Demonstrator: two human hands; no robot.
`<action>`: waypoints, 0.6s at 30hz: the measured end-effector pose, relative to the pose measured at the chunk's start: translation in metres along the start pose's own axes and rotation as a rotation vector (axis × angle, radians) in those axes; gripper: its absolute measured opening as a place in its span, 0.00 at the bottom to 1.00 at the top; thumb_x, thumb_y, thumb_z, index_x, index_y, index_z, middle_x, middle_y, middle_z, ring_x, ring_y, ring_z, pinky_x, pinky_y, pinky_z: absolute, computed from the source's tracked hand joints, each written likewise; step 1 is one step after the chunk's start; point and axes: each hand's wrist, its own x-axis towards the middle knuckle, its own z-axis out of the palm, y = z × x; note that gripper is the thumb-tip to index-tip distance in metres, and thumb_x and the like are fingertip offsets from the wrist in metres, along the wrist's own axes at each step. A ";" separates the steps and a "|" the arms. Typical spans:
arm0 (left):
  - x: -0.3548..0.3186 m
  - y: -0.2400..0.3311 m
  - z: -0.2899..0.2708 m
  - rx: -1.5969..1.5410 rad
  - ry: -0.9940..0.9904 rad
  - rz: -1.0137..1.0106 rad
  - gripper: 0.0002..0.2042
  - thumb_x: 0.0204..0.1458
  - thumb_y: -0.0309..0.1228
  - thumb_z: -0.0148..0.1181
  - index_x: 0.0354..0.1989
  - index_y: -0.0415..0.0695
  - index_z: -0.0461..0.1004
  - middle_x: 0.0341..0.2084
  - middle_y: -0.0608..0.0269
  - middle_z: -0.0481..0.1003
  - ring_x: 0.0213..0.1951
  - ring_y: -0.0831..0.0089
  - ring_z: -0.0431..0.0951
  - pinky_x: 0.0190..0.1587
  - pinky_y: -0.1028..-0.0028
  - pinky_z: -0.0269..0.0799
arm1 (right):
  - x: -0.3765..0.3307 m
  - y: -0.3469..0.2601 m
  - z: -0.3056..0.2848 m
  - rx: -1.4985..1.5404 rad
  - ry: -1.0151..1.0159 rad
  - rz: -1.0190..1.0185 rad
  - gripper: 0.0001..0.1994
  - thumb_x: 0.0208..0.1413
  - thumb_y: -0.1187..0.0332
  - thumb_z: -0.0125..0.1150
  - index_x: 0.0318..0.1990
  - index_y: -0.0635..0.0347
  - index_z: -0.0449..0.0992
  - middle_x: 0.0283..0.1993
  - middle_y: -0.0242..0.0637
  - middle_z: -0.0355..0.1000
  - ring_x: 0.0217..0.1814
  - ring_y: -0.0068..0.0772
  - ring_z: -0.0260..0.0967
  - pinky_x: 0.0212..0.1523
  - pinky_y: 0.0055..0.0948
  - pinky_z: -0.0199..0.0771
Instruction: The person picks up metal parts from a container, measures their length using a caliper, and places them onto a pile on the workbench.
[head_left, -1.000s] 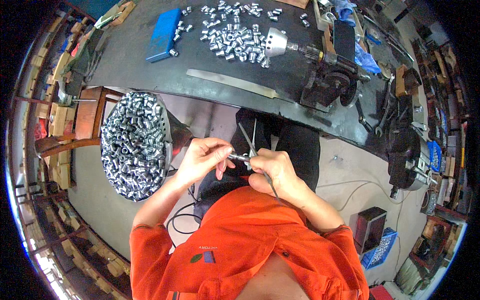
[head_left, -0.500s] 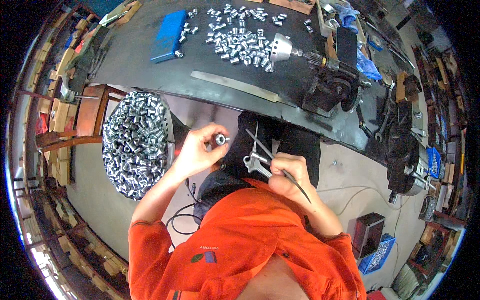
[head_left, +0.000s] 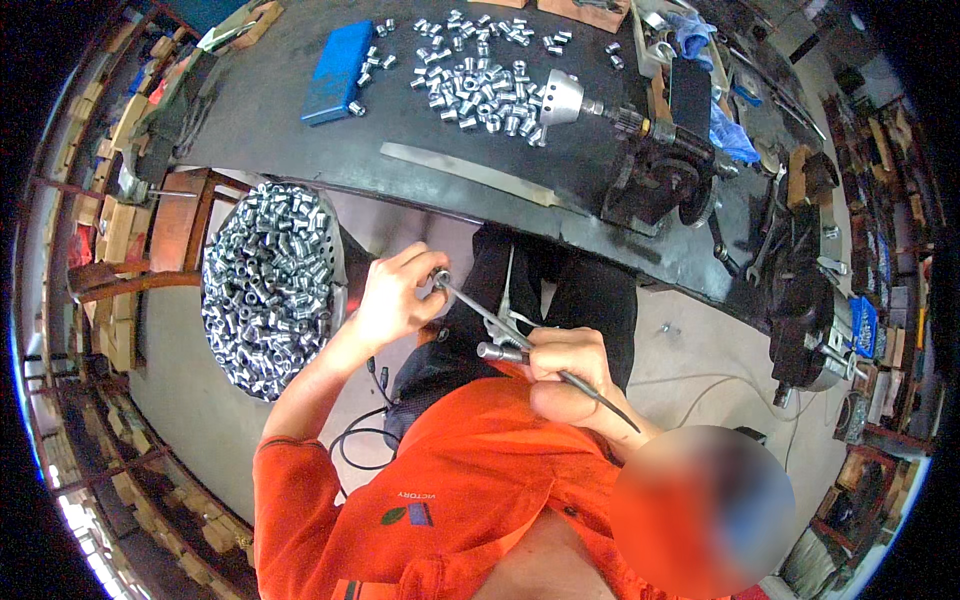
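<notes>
Your file has swung to the metal bushing your left hand pinches, off the tabletop's near edge; your right hand grips the file. This bushing seems unfinished; the rest can't be judged.

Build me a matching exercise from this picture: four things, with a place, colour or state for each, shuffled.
1. left hand
2. right hand
3. long block
4. shirt

A. gripping a slim tool
B. orange
C. holding a short metal fitting
D. blue, on the bench

Pairs: 1-C, 2-A, 3-D, 4-B
</notes>
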 end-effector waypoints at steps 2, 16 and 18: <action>0.001 0.000 -0.002 -0.005 -0.011 -0.009 0.12 0.33 0.21 0.59 0.31 0.40 0.73 0.18 0.61 0.63 0.18 0.69 0.67 0.21 0.71 0.62 | 0.000 0.001 -0.001 0.044 0.017 0.009 0.15 0.40 0.66 0.56 0.16 0.59 0.55 0.17 0.36 0.49 0.16 0.35 0.51 0.17 0.34 0.47; 0.018 0.005 0.016 0.023 -0.152 0.075 0.15 0.34 0.28 0.63 0.34 0.42 0.73 0.21 0.59 0.69 0.21 0.59 0.72 0.24 0.65 0.68 | 0.015 0.036 0.010 -0.202 0.018 -0.025 0.12 0.33 0.73 0.61 0.19 0.59 0.60 0.19 0.40 0.56 0.18 0.45 0.60 0.19 0.37 0.56; 0.028 -0.005 0.019 0.071 -0.092 0.078 0.14 0.34 0.27 0.62 0.34 0.43 0.74 0.19 0.59 0.69 0.20 0.59 0.72 0.24 0.65 0.67 | 0.009 0.027 0.000 -0.243 0.049 -0.081 0.12 0.34 0.72 0.61 0.18 0.59 0.60 0.18 0.38 0.55 0.17 0.43 0.59 0.17 0.36 0.55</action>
